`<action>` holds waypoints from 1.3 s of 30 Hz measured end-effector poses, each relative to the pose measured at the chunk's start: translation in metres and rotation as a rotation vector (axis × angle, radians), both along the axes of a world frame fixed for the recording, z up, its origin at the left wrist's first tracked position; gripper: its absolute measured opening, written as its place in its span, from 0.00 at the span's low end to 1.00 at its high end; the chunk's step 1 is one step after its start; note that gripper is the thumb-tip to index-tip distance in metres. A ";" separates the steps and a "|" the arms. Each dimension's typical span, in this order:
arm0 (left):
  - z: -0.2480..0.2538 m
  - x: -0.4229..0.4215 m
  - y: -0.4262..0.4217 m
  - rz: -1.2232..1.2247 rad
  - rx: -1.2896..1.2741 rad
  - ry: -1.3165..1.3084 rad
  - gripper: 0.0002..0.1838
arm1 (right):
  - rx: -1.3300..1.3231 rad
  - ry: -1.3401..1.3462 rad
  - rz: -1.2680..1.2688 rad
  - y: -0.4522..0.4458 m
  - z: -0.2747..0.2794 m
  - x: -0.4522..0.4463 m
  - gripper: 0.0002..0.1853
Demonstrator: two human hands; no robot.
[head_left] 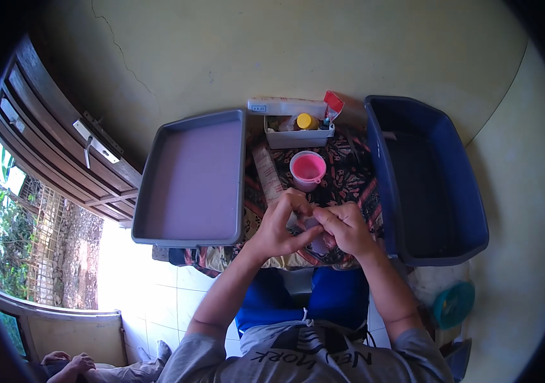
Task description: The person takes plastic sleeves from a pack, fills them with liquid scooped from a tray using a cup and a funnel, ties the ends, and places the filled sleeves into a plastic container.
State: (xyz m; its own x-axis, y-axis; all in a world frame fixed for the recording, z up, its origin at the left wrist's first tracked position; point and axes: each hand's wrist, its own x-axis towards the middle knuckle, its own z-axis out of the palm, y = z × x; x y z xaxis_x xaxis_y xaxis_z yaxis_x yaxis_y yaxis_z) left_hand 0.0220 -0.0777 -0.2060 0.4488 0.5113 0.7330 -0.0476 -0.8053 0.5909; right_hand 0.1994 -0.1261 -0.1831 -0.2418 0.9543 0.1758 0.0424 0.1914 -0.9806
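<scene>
My left hand (279,226) and my right hand (347,230) meet over the front of the cloth-covered table. Between them is a small pale, see-through thing (311,223), plastic-looking, mostly hidden by the fingers. The left fingers curl at its far side, with the thumb stretched toward the right hand. My right hand is closed, its thumb and forefinger pinched together on the thing. Just beyond the hands stands a white cup with a pink inside (309,167). A long pale printed strip (267,172) lies on the cloth, its near end close to my left hand.
At left sits a grey tray (238,185) of pale purple liquid; at right, a deep dark-blue tub (384,179). A white box (298,139) at the back holds a yellow-capped bottle (306,121) and small items. Another person's hands (71,362) show lower left, near an open door (68,137).
</scene>
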 end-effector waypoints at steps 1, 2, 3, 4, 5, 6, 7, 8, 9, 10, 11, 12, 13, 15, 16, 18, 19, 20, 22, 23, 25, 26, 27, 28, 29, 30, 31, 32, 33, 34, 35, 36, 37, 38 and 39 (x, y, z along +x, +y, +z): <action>-0.001 0.000 -0.001 0.001 0.001 0.002 0.22 | 0.001 0.002 0.001 0.000 0.001 0.000 0.22; -0.003 0.001 -0.003 -0.012 -0.083 -0.029 0.22 | 0.021 -0.031 0.004 0.001 0.002 0.001 0.22; -0.005 0.003 -0.003 -0.026 -0.167 -0.061 0.23 | 0.042 -0.066 0.005 0.001 0.004 0.002 0.22; -0.008 0.005 -0.002 -0.030 -0.169 -0.059 0.23 | 0.040 -0.064 0.002 0.001 0.007 0.002 0.22; -0.012 0.007 0.000 -0.040 -0.144 -0.095 0.23 | 0.047 -0.089 0.002 0.000 0.010 0.001 0.21; -0.015 0.008 0.001 -0.047 -0.120 -0.132 0.23 | 0.054 -0.114 0.004 0.000 0.011 0.001 0.21; -0.016 0.006 0.004 -0.046 -0.123 -0.132 0.23 | 0.051 -0.114 0.005 0.001 0.006 0.001 0.21; -0.015 0.002 0.008 -0.002 0.024 -0.072 0.23 | 0.056 -0.149 0.006 0.004 -0.002 0.001 0.20; -0.015 -0.001 0.011 0.040 0.173 -0.010 0.22 | 0.062 -0.184 0.007 0.006 -0.008 0.001 0.19; -0.016 -0.003 0.014 0.038 0.174 -0.011 0.22 | 0.064 -0.184 0.004 0.010 -0.011 0.001 0.19; -0.016 -0.005 0.016 0.098 0.178 0.036 0.21 | -0.006 -0.156 0.006 0.013 -0.012 0.000 0.18; -0.018 -0.005 0.017 0.156 0.181 0.084 0.20 | -0.077 -0.127 0.006 0.015 -0.015 0.000 0.18; -0.021 -0.004 0.018 0.155 0.183 0.084 0.20 | -0.075 -0.127 0.005 0.019 -0.024 0.000 0.18; -0.030 -0.002 0.017 0.185 -0.044 0.138 0.18 | 0.076 -0.151 -0.042 0.030 -0.042 -0.002 0.18; -0.035 -0.002 0.016 0.189 -0.045 0.138 0.18 | 0.075 -0.151 -0.038 0.032 -0.045 0.000 0.18; -0.043 0.001 0.014 0.183 -0.139 0.094 0.15 | -0.022 -0.213 0.000 0.035 -0.048 0.005 0.20; -0.048 0.003 0.014 0.182 -0.141 0.092 0.15 | -0.025 -0.216 -0.001 0.037 -0.054 0.008 0.20; -0.053 0.004 0.015 0.178 -0.174 0.016 0.14 | -0.036 -0.246 0.021 0.041 -0.062 0.011 0.21; -0.064 0.007 0.017 0.176 -0.204 -0.062 0.14 | -0.045 -0.278 0.044 0.042 -0.063 0.011 0.22; -0.069 0.008 0.017 0.194 -0.208 -0.102 0.13 | -0.057 -0.238 0.032 0.041 -0.062 0.009 0.23; -0.073 0.011 0.014 0.211 -0.212 -0.142 0.13 | -0.070 -0.197 0.020 0.040 -0.058 0.008 0.24; -0.075 0.011 0.014 0.241 -0.240 -0.145 0.13 | -0.081 -0.201 0.025 0.041 -0.056 0.009 0.24; -0.076 0.012 0.013 0.271 -0.268 -0.148 0.13 | -0.093 -0.205 0.030 0.041 -0.056 0.009 0.24; -0.076 0.013 0.011 0.270 -0.269 -0.147 0.13 | -0.094 -0.205 0.030 0.042 -0.056 0.009 0.24; -0.076 0.014 0.010 0.281 -0.289 -0.169 0.13 | -0.084 -0.211 0.039 0.043 -0.056 0.009 0.25; -0.075 0.015 0.009 0.292 -0.309 -0.190 0.13 | -0.073 -0.217 0.049 0.044 -0.056 0.008 0.25; -0.075 0.016 0.010 0.293 -0.309 -0.190 0.13 | -0.073 -0.217 0.050 0.044 -0.056 0.008 0.25; -0.073 0.018 0.014 0.284 -0.262 -0.244 0.14 | -0.080 -0.235 0.059 0.045 -0.055 0.009 0.25; -0.071 0.018 0.016 0.276 -0.215 -0.297 0.15 | -0.087 -0.253 0.067 0.045 -0.055 0.009 0.25; -0.069 0.017 0.015 0.278 -0.216 -0.298 0.15 | -0.088 -0.254 0.069 0.045 -0.055 0.007 0.25; -0.066 0.016 0.013 0.283 -0.225 -0.213 0.16 | -0.091 -0.226 0.047 0.045 -0.055 0.005 0.25; -0.062 0.015 0.011 0.287 -0.234 -0.128 0.17 | -0.094 -0.198 0.025 0.044 -0.054 0.004 0.25; -0.059 0.015 0.010 0.288 -0.233 -0.129 0.17 | -0.093 -0.199 0.026 0.044 -0.051 0.004 0.25; -0.056 0.015 0.009 0.304 -0.213 -0.098 0.17 | -0.098 -0.236 0.023 0.044 -0.047 0.004 0.25; -0.054 0.016 0.009 0.319 -0.191 -0.067 0.17 | -0.102 -0.272 0.019 0.044 -0.044 0.004 0.25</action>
